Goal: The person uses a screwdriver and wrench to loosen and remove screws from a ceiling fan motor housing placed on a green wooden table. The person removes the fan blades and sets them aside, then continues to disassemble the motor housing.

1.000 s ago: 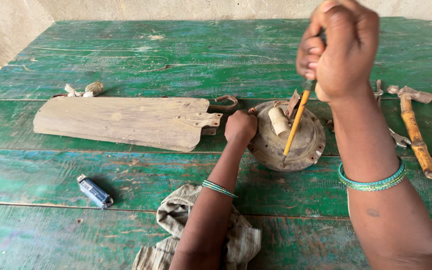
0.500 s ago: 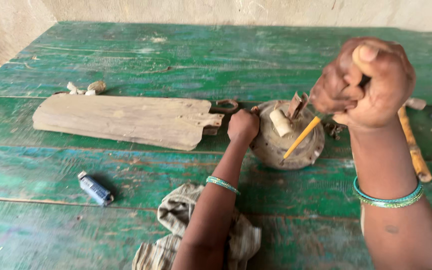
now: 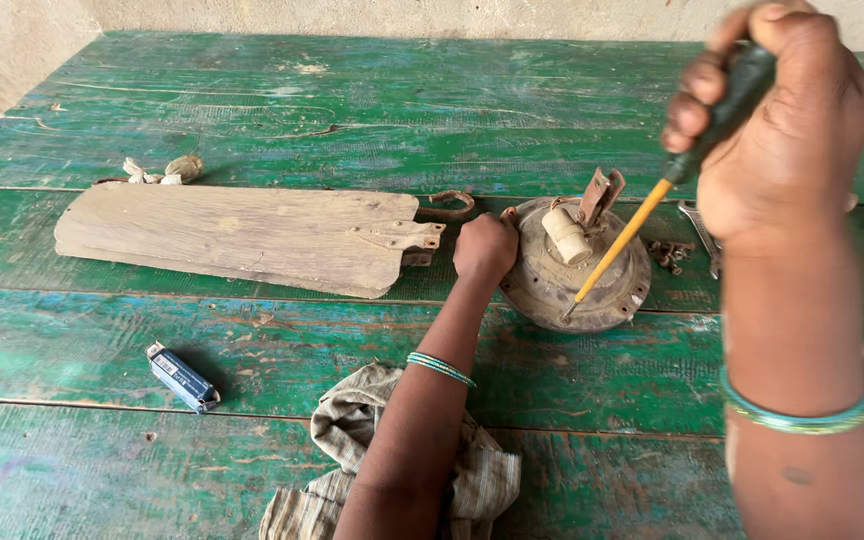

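Head view, right of frame: right hand (image 3: 787,130) fisted round the dark handle of a yellow-shafted screwdriver (image 3: 620,243), tip down at the near edge of the round rusty motor housing (image 3: 577,268), frame centre-right; left hand (image 3: 485,247) closed against that housing's left rim, steadying it; seemingly mid-step at loosening or prying something on the housing; next move likely called for firm seating of the tip and a steady brace; left of it, weathered wooden fan blades (image 3: 242,238); lower left, small blue box (image 3: 182,377); bottom centre, checked cloth (image 3: 392,470) under the forearm.
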